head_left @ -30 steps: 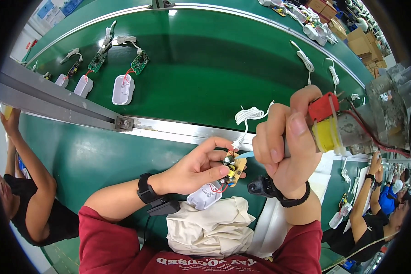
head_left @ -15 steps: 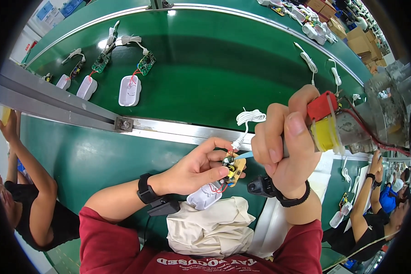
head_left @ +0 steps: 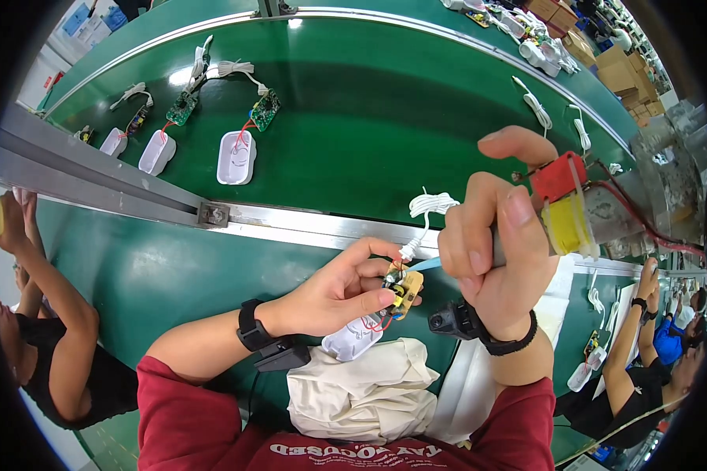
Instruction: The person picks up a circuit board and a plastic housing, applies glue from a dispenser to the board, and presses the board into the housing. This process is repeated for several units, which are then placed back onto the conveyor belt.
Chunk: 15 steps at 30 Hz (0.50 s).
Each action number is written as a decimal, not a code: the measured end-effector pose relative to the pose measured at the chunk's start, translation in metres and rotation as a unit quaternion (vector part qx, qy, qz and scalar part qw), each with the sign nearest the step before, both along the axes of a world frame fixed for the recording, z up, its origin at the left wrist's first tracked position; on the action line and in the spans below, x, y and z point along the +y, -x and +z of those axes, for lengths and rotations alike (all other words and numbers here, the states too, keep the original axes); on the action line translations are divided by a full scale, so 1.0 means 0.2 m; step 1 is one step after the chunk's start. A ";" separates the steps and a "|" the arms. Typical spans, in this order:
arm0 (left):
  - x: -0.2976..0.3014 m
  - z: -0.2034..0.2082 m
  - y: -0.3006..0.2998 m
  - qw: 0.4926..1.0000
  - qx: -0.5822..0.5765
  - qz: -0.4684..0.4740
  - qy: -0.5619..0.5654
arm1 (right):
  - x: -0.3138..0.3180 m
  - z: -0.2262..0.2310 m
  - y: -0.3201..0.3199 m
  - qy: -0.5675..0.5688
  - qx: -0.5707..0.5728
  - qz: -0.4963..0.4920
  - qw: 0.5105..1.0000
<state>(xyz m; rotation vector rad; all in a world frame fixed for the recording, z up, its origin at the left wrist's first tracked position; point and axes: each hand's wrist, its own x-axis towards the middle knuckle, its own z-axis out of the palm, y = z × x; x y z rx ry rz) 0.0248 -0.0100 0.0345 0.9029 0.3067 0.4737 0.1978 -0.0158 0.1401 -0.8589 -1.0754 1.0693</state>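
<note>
Near the middle, my left hand (head_left: pixel 346 286) pinches a small tan circuit board (head_left: pixel 407 292) between thumb and fingers. A coiled white cable (head_left: pixel 432 204) leads up from it, and red wires run down to a white plastic housing (head_left: pixel 352 339) below. My right hand (head_left: pixel 499 251) is wrapped round a grey cylindrical tool (head_left: pixel 613 220) with a yellow band and wires. Its red switch (head_left: pixel 558 179) sits beside my raised index finger. The tool's tapered blue tip (head_left: pixel 426 265) reaches the board's upper edge; exact contact is too small to tell.
Across the rail (head_left: pixel 306 222), a green belt (head_left: pixel 353 125) carries several boards with white housings (head_left: pixel 236 157) and cables. A cream cloth (head_left: pixel 361 392) lies close to me. Co-workers' arms (head_left: pixel 59 290) are at left and right. Cartons (head_left: pixel 620 71) stand at far right.
My right index finger has lifted off the red switch. The housings and boards on the belt have shifted slightly right. My left hand holds the board in nearly the same place.
</note>
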 end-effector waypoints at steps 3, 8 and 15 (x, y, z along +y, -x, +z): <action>0.01 -0.01 0.00 1.000 0.018 -0.005 -0.025 | -0.01 0.02 -0.01 0.004 -0.006 -0.007 1.000; 0.02 -0.02 -0.01 0.999 0.026 -0.009 -0.030 | -0.02 0.04 -0.01 0.006 -0.005 -0.022 1.000; 0.02 0.02 -0.05 0.997 0.016 0.050 -0.063 | -0.05 0.07 -0.01 0.001 0.003 -0.009 1.000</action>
